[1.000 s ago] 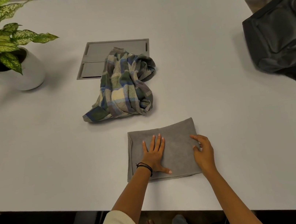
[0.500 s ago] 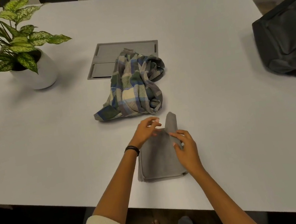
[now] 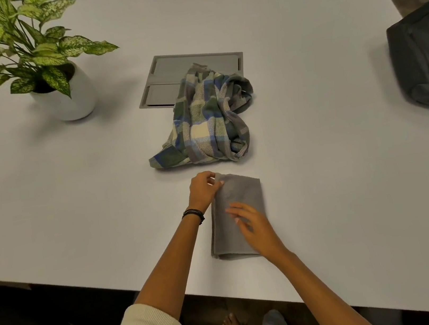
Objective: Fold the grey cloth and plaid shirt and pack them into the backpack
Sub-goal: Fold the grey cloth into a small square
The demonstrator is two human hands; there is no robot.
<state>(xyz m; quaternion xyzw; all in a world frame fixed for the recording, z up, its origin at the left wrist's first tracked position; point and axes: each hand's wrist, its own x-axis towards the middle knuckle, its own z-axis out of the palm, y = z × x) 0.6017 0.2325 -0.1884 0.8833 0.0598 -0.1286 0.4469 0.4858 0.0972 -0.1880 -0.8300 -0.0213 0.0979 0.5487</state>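
The grey cloth (image 3: 243, 197) lies folded into a narrow upright rectangle near the table's front edge. My left hand (image 3: 203, 190) pinches its far left corner. My right hand (image 3: 253, 226) rests flat on the cloth's middle with fingers spread. Just beyond the cloth sits the plaid shirt (image 3: 207, 119), crumpled in a heap of green, blue and cream checks. The dark backpack (image 3: 426, 61) stands at the table's right edge, partly cut off by the frame.
A potted plant in a white pot (image 3: 70, 97) stands at the far left. A grey recessed cable panel (image 3: 165, 80) lies partly under the shirt. The white table (image 3: 73, 197) ends just below my forearms; dark chairs line the far side.
The cloth went from a wide rectangle to a narrow one: the right side was lifted, folded over to the left and laid flat. My left hand moved to the far corner.
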